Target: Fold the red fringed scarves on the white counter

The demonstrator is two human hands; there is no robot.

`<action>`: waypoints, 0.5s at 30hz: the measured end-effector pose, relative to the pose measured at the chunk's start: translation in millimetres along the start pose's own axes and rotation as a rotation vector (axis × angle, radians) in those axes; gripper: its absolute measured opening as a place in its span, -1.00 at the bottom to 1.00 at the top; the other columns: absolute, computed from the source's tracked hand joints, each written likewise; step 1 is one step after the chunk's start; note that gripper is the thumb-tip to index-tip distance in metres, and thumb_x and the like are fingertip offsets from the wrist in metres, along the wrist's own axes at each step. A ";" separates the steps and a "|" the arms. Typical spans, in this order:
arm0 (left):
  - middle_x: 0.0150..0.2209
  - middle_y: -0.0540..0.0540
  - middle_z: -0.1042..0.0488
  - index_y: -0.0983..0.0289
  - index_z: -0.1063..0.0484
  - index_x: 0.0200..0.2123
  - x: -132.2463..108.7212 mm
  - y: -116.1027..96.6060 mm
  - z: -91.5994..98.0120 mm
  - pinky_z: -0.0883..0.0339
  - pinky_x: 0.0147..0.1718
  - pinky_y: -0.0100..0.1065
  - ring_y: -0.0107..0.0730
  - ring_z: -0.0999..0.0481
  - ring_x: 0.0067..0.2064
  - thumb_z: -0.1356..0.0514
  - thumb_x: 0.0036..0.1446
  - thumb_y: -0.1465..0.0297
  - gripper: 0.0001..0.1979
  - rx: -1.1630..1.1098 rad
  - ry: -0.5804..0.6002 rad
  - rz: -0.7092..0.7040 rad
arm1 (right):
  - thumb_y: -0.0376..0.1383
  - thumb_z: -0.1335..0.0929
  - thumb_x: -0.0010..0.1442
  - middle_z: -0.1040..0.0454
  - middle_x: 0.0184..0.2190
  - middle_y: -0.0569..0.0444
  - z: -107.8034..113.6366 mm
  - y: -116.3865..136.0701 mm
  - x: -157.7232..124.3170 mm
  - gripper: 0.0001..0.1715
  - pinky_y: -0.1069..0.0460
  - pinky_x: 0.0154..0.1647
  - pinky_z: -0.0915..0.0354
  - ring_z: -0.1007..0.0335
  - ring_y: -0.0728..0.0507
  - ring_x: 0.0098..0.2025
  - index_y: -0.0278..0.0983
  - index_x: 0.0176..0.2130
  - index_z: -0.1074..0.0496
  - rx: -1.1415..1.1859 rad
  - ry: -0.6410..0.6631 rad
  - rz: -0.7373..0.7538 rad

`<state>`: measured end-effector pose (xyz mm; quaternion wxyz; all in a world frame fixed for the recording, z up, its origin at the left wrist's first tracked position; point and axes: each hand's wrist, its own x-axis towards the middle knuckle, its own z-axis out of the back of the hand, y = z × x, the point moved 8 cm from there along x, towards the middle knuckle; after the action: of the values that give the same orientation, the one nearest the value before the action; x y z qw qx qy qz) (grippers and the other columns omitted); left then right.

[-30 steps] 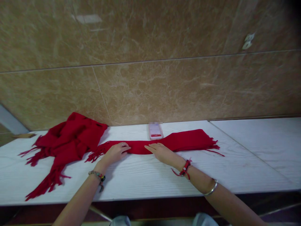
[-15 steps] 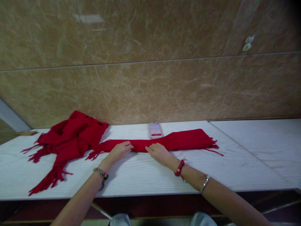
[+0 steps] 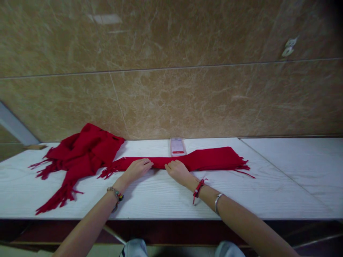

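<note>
A long red scarf [image 3: 214, 159] lies lengthwise on the white tabletop, folded into a narrow band, fringes at both ends. Its right part is wider than its middle. My left hand [image 3: 138, 169] grips the near edge left of centre, fingers closed on the cloth. A short way to the right, my right hand [image 3: 177, 172] pinches the same edge. The fingertips of both hands are partly hidden against the fabric. At the left, a second red fringed scarf [image 3: 85, 151] rests in a loose, crumpled heap, close to the folded scarf's left fringe.
Behind the folded scarf a phone [image 3: 177, 147] with a lit screen lies flat near the wall. The brown marbled tile wall [image 3: 187, 100] borders the table's far side. The white table [image 3: 281, 200] has a seam at its right and a front edge near my knees.
Both hands stay on the folded scarf's near edge, and the right wrist and forearm have shifted slightly left. The narrow middle of the scarf looks slightly thinner. The camera view has shifted slightly.
</note>
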<state>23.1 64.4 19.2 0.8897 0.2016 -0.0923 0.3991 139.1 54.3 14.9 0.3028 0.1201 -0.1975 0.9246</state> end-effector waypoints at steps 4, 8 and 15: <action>-0.34 0.09 -0.41 0.29 -0.39 -0.28 -0.1 0.5 0.1 -0.27 -0.29 -0.36 -0.38 -0.38 -0.29 0.01 0.19 0.46 -0.82 0.020 -0.013 0.003 | -0.49 -0.20 0.16 -0.42 -0.35 -0.08 0.5 0.6 -0.5 -0.83 -0.03 -0.32 -0.15 -0.28 -0.16 -0.32 -0.41 -0.26 -0.34 0.004 0.014 0.003; -0.36 0.09 -0.37 0.29 -0.38 -0.31 -0.3 -1.9 0.3 -0.26 -0.29 -0.35 -0.36 -0.36 -0.28 0.01 0.18 0.49 -0.83 0.016 -0.017 -0.013 | -0.49 -0.19 0.18 -0.42 -0.37 -0.08 1.7 2.3 -0.9 -0.83 -0.02 -0.32 -0.14 -0.28 -0.14 -0.32 -0.39 -0.31 -0.35 0.022 0.025 0.018; -0.36 0.10 -0.34 0.28 -0.34 -0.36 0.6 -1.9 -3.7 -0.26 -0.28 -0.34 -0.35 -0.35 -0.29 0.04 0.17 0.50 -0.82 -0.055 0.050 0.014 | -0.47 -0.19 0.19 -0.42 -0.39 -0.04 2.5 2.4 0.1 -0.82 -0.02 -0.30 -0.13 -0.28 -0.14 -0.31 -0.36 -0.34 -0.35 0.037 0.007 0.039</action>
<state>24.9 65.3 15.6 0.8942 0.1662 -0.0826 0.4074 137.8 51.5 16.5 0.2831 0.1183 -0.1818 0.9342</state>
